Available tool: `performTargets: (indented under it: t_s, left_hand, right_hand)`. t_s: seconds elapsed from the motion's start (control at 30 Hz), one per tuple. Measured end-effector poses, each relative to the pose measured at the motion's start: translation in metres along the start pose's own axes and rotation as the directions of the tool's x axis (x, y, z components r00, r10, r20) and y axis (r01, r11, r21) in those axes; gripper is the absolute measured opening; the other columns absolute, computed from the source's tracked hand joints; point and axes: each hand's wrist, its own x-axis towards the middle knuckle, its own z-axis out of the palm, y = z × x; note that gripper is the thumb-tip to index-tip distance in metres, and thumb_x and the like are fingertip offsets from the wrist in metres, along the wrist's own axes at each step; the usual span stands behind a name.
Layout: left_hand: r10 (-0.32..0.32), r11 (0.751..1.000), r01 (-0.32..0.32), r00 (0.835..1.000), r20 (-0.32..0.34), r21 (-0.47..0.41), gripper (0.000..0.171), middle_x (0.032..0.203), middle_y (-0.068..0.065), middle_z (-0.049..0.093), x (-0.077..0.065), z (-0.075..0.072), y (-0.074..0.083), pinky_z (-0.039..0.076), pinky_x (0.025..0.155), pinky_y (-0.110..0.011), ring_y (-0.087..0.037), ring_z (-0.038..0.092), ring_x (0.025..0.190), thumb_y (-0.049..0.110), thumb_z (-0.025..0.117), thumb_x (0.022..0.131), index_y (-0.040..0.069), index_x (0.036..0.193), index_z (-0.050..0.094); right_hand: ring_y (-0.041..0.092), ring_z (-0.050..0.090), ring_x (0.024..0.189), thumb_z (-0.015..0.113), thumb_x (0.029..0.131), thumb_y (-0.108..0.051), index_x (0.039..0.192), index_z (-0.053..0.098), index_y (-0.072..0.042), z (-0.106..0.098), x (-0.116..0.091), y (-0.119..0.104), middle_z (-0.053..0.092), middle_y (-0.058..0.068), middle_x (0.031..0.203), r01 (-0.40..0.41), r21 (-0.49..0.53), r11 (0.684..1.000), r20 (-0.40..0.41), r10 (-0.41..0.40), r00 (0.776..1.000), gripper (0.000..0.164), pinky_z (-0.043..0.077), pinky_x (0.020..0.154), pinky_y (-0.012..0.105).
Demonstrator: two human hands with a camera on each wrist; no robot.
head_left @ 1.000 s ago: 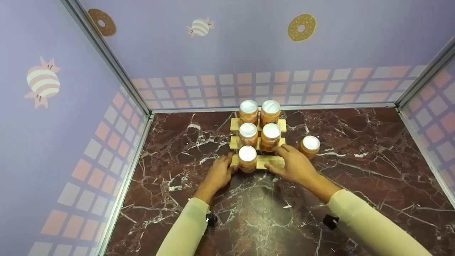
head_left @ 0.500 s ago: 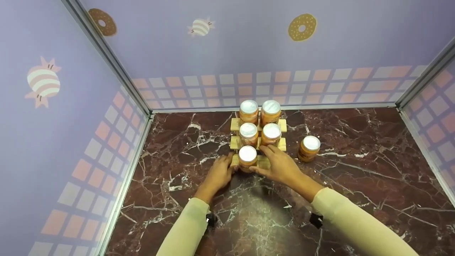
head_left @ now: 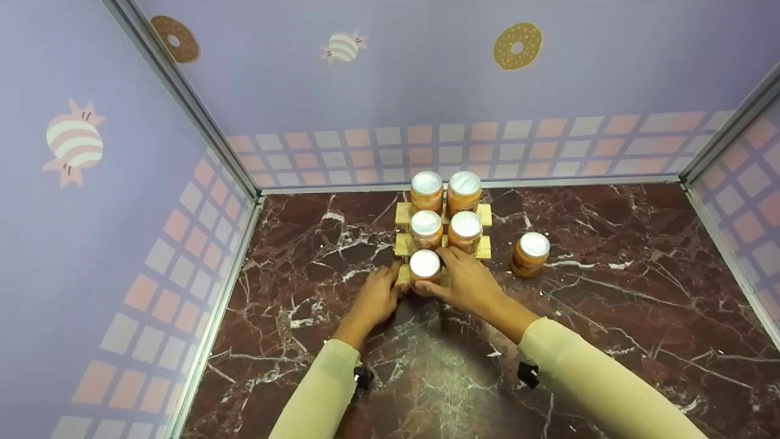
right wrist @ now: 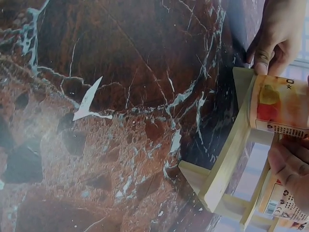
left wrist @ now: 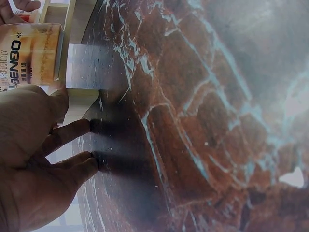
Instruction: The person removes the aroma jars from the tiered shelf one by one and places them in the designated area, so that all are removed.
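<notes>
The front can [head_left: 425, 268] stands upright on the lowest step of the wooden rack [head_left: 484, 246], long axis vertical, pale lid upward. It sits within the right hand [head_left: 468, 285], thumb in front and fingers curled behind; the left hand [head_left: 373, 299], fingers spread, touches the rack's left end. Its label is orange with dark lettering.

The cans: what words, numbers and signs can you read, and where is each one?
"BENBO": front can, left wrist view.
"UNEXPECTEDLY": same can, smaller; its start is unclear.
"CE", near a barcode: lower can, right wrist view.
"VE", cut off: can in the bottom-right corner of that view.
Other fine print, including any numbers, is too small or blurred to read.
</notes>
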Motion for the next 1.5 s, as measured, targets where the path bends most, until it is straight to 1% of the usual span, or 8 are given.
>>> performTargets:
  t_s: [0.17,0.33,0.57,0.8,1.03,1.2,1.37,1.5]
  left_hand:
    - [-0.003,1.0,0.003,1.0,0.002,-0.003,0.063,0.137,-0.021,0.071,0.0,0.0,0.0,0.055,0.115,-0.061,-0.047,0.064,0.137,0.04,0.068,0.11,0.008,0.163,0.053]
    - [-0.006,1.0,0.006,1.0,0.003,-0.017,0.064,0.138,-0.022,0.071,0.0,0.0,0.0,0.054,0.116,-0.062,-0.048,0.064,0.138,0.041,0.067,0.111,0.007,0.163,0.053]
    - [-0.022,1.0,0.022,1.0,0.014,-0.017,0.065,0.141,-0.023,0.07,-0.001,-0.001,0.002,0.052,0.119,-0.062,-0.049,0.062,0.14,0.042,0.066,0.111,0.007,0.164,0.052]
    - [-0.019,1.0,0.019,1.0,0.007,-0.014,0.065,0.139,-0.024,0.07,-0.001,-0.001,0.003,0.053,0.118,-0.063,-0.05,0.063,0.138,0.04,0.068,0.11,0.007,0.163,0.053]
    - [-0.031,1.0,0.031,0.999,0.019,0.004,0.066,0.142,-0.023,0.069,0.001,0.001,0.0,0.052,0.12,-0.061,-0.047,0.062,0.142,0.042,0.068,0.109,0.01,0.165,0.051]
    - [-0.014,1.0,0.014,1.0,-0.003,-0.012,0.066,0.137,-0.022,0.071,0.001,0.001,0.0,0.054,0.118,-0.061,-0.047,0.064,0.138,0.041,0.071,0.108,0.009,0.163,0.053]
    - [-0.012,1.0,0.012,1.0,-0.011,-0.015,0.065,0.136,-0.02,0.072,0.0,0.0,0.0,0.054,0.118,-0.06,-0.045,0.065,0.137,0.041,0.07,0.108,0.011,0.163,0.054]
    - [-0.028,1.0,0.028,1.0,0.012,-0.011,0.067,0.142,-0.021,0.071,0.0,0.0,0.0,0.052,0.12,-0.059,-0.045,0.063,0.14,0.044,0.068,0.109,0.012,0.165,0.051]
  right_hand:
    - [0.041,0.075,0.112,0.084,0.097,-0.05,0.144,0.063,-0.001,0.004,0.0,0.0,0.073,0.019,0.128,0.005,-0.001,1.0,-0.014,-0.005,1.0,0.071,0.064,0.095,0.061]
    - [0.041,0.075,0.111,0.083,0.099,-0.048,0.143,0.063,-0.001,0.006,0.001,0.001,0.072,0.018,0.126,0.019,-0.003,1.0,-0.017,-0.019,1.0,0.068,0.064,0.094,0.06]
    - [0.04,0.075,0.108,0.086,0.098,-0.038,0.141,0.062,0.002,0.007,0.001,0.001,0.072,0.019,0.123,0.062,0.001,0.998,-0.035,-0.062,0.997,0.063,0.064,0.094,0.06]
    - [0.04,0.074,0.108,0.087,0.097,-0.042,0.138,0.064,0.002,0.008,-0.002,0.003,0.073,0.019,0.123,0.07,0.019,0.997,-0.068,-0.069,0.995,0.064,0.065,0.097,0.059]
    - [0.041,0.074,0.112,0.085,0.097,-0.044,0.139,0.063,0.001,0.003,-0.005,0.006,0.073,0.019,0.124,0.093,0.015,0.996,-0.051,-0.092,0.994,0.066,0.064,0.099,0.06]
    - [0.044,0.074,0.114,0.083,0.098,-0.046,0.145,0.061,0.003,0.0,-0.009,0.012,0.073,0.023,0.128,0.113,-0.003,0.994,-0.046,-0.113,0.992,0.071,0.063,0.1,0.062]
    - [0.045,0.074,0.114,0.086,0.096,-0.046,0.143,0.063,0.001,-0.004,-0.015,0.016,0.073,0.022,0.13,0.119,0.001,0.993,-0.056,-0.119,0.991,0.07,0.063,0.101,0.062]
    - [0.043,0.076,0.112,0.087,0.094,-0.046,0.141,0.065,0.0,-0.008,-0.02,0.021,0.074,0.02,0.129,0.118,0.003,0.993,-0.063,-0.117,0.991,0.07,0.064,0.099,0.061]
